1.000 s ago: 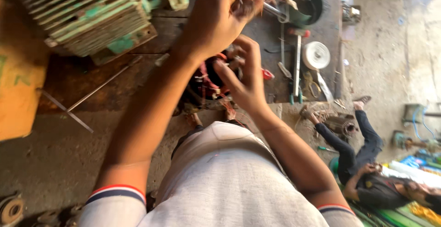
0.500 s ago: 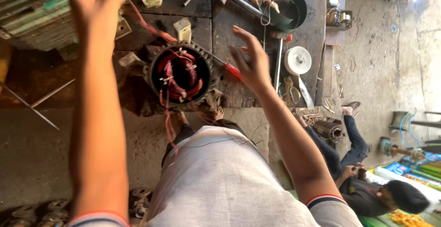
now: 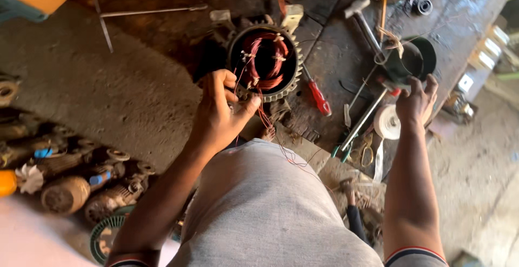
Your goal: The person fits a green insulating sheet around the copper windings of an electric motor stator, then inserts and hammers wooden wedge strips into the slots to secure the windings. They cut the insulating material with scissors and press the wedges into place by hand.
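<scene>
Beside the stator (image 3: 265, 63), left hand (image 3: 219, 113) pinches thin wires (image 3: 266, 120); right hand's (image 3: 415, 102) grip is unclear.

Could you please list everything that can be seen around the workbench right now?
Motor stator: one, dark ring with copper-red windings, bench centre.
Screwdriver: one, red handle, right of the stator.
Hammer: one, metal head, upper right of the bench.
Dark pot: one, black-green, right side of the bench.
White tape roll: one, bench edge below the right hand.
Metal rod: one, grey, upper left.
Old motor parts: several, rusty, piled on the floor at left.
Left hand: pinching thin wires at the stator's rim.
Right hand: raised near the dark pot; what it grips is unclear.
</scene>
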Action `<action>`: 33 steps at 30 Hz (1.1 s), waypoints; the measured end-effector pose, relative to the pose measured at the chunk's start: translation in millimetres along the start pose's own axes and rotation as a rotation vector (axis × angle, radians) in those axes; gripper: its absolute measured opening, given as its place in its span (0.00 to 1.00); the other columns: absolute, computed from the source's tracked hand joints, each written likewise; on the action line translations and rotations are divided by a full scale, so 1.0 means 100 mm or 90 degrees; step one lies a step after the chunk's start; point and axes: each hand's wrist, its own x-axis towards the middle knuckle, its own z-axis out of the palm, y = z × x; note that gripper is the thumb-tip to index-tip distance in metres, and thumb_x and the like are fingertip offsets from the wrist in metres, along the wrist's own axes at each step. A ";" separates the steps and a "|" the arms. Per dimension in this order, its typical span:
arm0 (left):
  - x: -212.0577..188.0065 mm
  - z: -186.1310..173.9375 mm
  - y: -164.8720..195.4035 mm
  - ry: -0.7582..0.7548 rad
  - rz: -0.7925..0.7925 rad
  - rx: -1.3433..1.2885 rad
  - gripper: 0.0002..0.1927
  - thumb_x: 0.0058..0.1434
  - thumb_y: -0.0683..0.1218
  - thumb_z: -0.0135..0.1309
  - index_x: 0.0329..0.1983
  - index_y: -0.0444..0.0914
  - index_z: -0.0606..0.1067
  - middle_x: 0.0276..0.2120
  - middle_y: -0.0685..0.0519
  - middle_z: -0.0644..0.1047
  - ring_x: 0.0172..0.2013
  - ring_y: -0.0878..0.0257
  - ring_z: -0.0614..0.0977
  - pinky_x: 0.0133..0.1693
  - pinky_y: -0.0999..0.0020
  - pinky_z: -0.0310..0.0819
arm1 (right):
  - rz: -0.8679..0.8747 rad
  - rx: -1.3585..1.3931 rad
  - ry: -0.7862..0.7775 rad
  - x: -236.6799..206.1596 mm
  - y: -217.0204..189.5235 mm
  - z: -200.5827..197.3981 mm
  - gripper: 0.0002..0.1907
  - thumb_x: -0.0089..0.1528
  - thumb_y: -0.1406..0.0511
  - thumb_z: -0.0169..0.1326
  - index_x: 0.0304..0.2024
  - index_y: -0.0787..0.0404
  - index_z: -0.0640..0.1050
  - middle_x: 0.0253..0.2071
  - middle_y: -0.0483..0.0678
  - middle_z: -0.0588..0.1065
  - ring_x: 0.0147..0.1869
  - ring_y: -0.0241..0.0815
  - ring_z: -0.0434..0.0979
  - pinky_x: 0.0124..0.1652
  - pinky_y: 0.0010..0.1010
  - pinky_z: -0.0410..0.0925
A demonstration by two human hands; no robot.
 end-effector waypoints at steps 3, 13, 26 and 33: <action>-0.09 -0.01 -0.08 -0.017 -0.202 -0.215 0.21 0.68 0.47 0.51 0.62 0.38 0.64 0.37 0.53 0.78 0.31 0.68 0.79 0.35 0.71 0.76 | -0.006 -0.009 -0.036 0.03 0.04 0.01 0.12 0.63 0.69 0.62 0.49 0.51 0.82 0.60 0.53 0.75 0.60 0.60 0.73 0.55 0.47 0.68; 0.89 -0.11 -0.23 -0.070 -0.067 -0.430 0.36 0.77 0.63 0.28 0.80 0.37 0.51 0.68 0.50 0.73 0.58 0.63 0.80 0.53 0.71 0.78 | -0.244 0.256 0.108 -0.15 -0.33 -0.48 0.11 0.68 0.77 0.57 0.51 0.62 0.79 0.48 0.52 0.78 0.52 0.52 0.80 0.51 0.40 0.72; 0.06 0.20 0.14 0.003 0.266 0.078 0.25 0.59 0.51 0.64 0.59 0.41 0.75 0.50 0.51 0.79 0.49 0.57 0.83 0.48 0.66 0.80 | -0.557 0.332 0.005 -0.61 -1.95 -1.16 0.13 0.61 0.67 0.65 0.48 0.57 0.82 0.42 0.44 0.80 0.39 0.40 0.80 0.39 0.33 0.73; 0.32 -0.09 -0.26 -0.052 0.199 -0.020 0.07 0.63 0.41 0.64 0.41 0.39 0.78 0.40 0.52 0.78 0.39 0.59 0.84 0.40 0.68 0.80 | -0.519 0.265 -0.023 -0.40 -2.21 -1.03 0.10 0.63 0.65 0.63 0.47 0.57 0.81 0.39 0.45 0.78 0.39 0.43 0.79 0.40 0.35 0.73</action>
